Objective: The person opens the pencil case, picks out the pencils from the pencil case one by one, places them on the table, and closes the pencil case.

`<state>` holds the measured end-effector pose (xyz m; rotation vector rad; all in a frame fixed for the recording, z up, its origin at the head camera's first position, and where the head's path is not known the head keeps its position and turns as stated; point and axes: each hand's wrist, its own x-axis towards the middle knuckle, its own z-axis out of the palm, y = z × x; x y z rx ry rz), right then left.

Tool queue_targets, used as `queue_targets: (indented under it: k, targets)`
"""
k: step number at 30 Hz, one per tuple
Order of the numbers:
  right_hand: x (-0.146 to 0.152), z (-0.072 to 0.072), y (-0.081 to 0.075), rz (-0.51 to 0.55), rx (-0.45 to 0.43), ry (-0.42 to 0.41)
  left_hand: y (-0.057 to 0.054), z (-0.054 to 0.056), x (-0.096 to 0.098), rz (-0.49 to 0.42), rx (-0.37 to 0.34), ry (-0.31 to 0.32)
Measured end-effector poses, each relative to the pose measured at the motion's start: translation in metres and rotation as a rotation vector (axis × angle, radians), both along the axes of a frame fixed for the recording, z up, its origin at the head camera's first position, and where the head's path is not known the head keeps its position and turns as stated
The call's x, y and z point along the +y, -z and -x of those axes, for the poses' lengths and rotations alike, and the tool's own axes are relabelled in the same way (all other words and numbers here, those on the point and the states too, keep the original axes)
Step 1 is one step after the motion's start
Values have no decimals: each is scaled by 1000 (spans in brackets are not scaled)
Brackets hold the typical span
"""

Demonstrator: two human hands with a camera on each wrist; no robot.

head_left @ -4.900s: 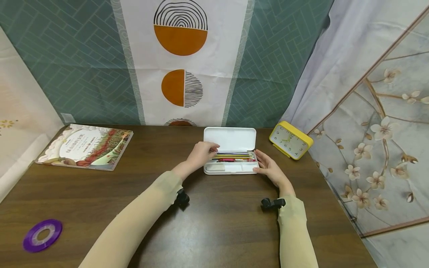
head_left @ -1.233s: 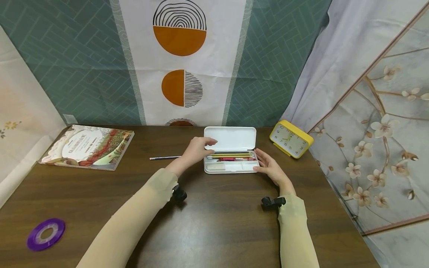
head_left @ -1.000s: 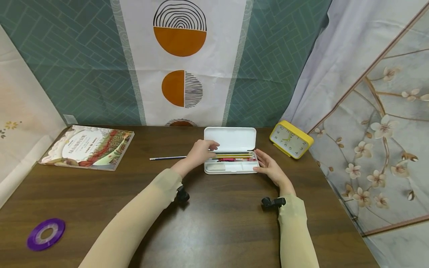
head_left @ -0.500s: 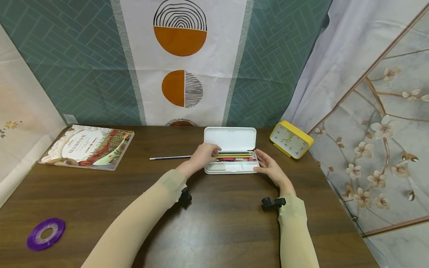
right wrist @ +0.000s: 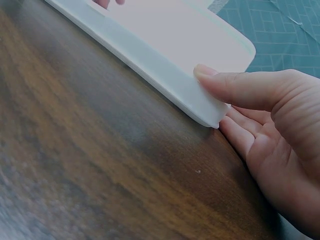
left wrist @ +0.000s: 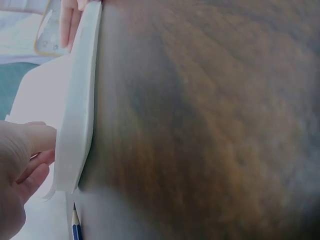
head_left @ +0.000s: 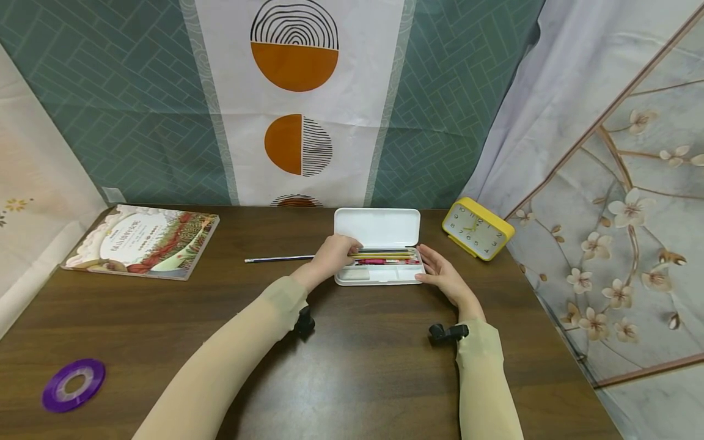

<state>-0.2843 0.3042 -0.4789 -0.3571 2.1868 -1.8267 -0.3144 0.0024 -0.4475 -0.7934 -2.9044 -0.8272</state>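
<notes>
A white pencil case (head_left: 379, 282) lies with its lid (head_left: 377, 227) raised. Several pencils (head_left: 385, 253) lie in its back compartment, with an eraser (head_left: 354, 274) at the front left. My left hand (head_left: 331, 255) reaches into the case's left end; in the left wrist view the wall hides its fingertips, so whether they pinch a pencil cannot be seen. My right hand (head_left: 447, 280) holds the right end, thumb on the rim and fingers against the end wall (right wrist: 212, 107). A dark blue pencil (head_left: 279, 259) lies on the table left of the case, partly behind my left hand.
A picture book (head_left: 144, 240) lies at the back left of the wooden table (head_left: 374, 379). A yellow alarm clock (head_left: 477, 230) stands right of the case. A purple ring-shaped roll (head_left: 73, 385) sits at the front left. A patterned cloth rises behind the table.
Since the earliest frame, a blue pencil has come to lie on the table left of the case. My left hand has since moved right and down into the case; the right hand stays put.
</notes>
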Motion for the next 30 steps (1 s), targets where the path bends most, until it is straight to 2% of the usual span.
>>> queue_targets:
  k: [8,16,23,30]
  targets:
    - [0,0,0,-5,0,-2,-1,1,-1,35,58,26]
    - [1,0,2,-2,-1,6,-2,-1,2,21,47,12]
    - [1,1,3,2,-1,8,-11,-10,-2,-32,88,13]
    - [1,0,2,-2,3,5,-24,-18,-14,-64,146,10]
